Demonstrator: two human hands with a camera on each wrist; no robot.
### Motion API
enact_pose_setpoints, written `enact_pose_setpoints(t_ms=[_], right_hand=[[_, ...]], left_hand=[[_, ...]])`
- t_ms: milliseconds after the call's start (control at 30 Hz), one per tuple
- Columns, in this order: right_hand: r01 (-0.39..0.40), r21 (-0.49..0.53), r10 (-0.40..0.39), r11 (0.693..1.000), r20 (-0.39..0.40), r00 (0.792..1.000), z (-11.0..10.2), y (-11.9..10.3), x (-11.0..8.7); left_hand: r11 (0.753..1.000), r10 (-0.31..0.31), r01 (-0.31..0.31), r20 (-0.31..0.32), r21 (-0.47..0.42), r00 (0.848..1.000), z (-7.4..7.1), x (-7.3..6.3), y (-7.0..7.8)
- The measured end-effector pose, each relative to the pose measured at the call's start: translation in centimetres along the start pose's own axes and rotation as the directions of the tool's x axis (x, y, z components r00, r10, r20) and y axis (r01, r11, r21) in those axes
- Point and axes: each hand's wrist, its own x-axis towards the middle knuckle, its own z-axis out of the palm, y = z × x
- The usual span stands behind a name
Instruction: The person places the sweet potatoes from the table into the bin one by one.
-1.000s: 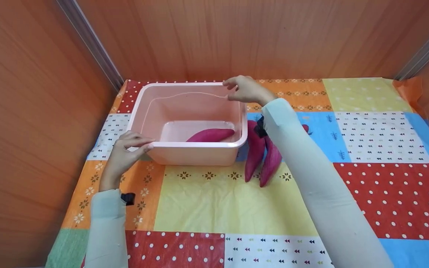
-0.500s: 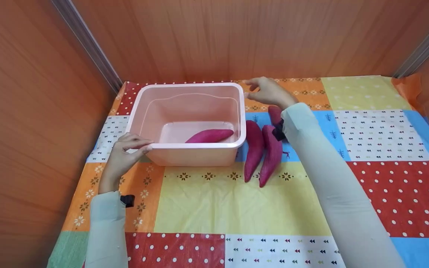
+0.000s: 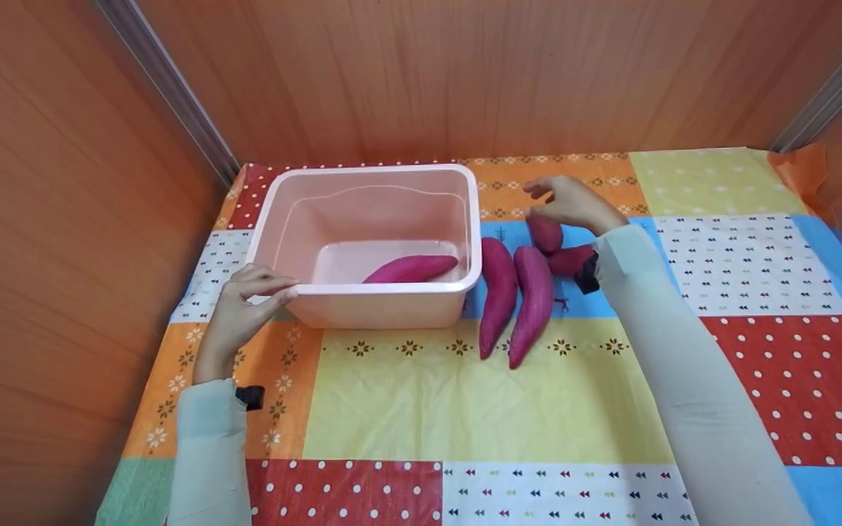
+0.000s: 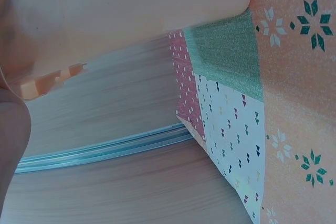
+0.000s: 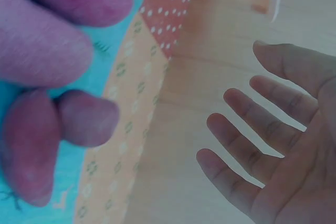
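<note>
A pink plastic tub (image 3: pixel 373 310) stands on the cloth, one purple-red sweet potato (image 3: pixel 414 269) lying inside it. My left hand (image 3: pixel 242 314) pinches the tub's near left corner at the rim; in the left wrist view the tub wall (image 4: pixel 126 14) fills the top. Two long sweet potatoes lie side by side right of the tub, a left one (image 3: pixel 498 296) and a right one (image 3: pixel 533 303). Behind them are two shorter ones, one upper (image 3: pixel 546 235) and one lower (image 3: pixel 569 261), partly covered by the wrist strap. Above these hovers my right hand (image 3: pixel 574 203), fingers spread in the right wrist view, holding nothing.
A patchwork-print cloth (image 3: pixel 487 409) covers the table. Wood-grain panels close off the back (image 3: pixel 465 80) and the left side (image 3: pixel 63 219), joined by a metal strip (image 3: pixel 172 88). An orange flap of cloth (image 3: pixel 801 183) lies at the far right corner.
My right hand has left the tub's far right rim and moved right and nearer, over the shorter sweet potatoes, uncovering them. The left hand keeps its place on the tub.
</note>
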Motion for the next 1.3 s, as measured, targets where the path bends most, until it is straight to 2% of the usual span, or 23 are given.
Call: enact_pose_setpoints(t_ms=[133,333,567,800,1000,1200,1300], right_hand=[[0.008,0.001,-0.008,1.0,0.031,0.999,0.1,2.0,-0.5],[-0.017,-0.004,0.017,1.0,0.084,0.996,0.7,4.7,-1.2],[-0.022,-0.007,0.023,1.0,0.092,0.996,1.5,7.1,-1.6],[-0.044,-0.011,0.045,0.999,0.119,0.992,2.2,9.1,-1.7],[0.0,-0.04,0.005,0.999,0.113,0.994,2.7,10.2,-1.9],[0.017,-0.041,-0.013,0.999,0.094,0.995,3.5,11.0,-2.3],[0.025,-0.03,-0.022,0.999,0.082,0.996,3.7,11.3,-2.4]], left_hand=[[1.0,-0.005,0.005,-0.002,-0.002,1.0,-0.1,0.1,-1.3],[1.0,0.008,-0.008,-0.012,-0.001,1.0,-0.4,-0.1,-1.6],[0.996,0.093,-0.093,-0.048,0.005,0.994,-0.4,-0.2,-1.7],[1.0,0.025,-0.026,-0.032,-0.016,0.999,-0.7,-0.4,-1.4],[1.0,0.023,-0.023,-0.039,-0.012,0.999,-0.8,-0.6,-1.2],[1.0,0.024,-0.024,-0.042,-0.001,0.999,-0.8,-0.8,0.1],[1.0,0.024,-0.024,-0.04,0.002,0.999,-0.8,-0.8,0.2]])
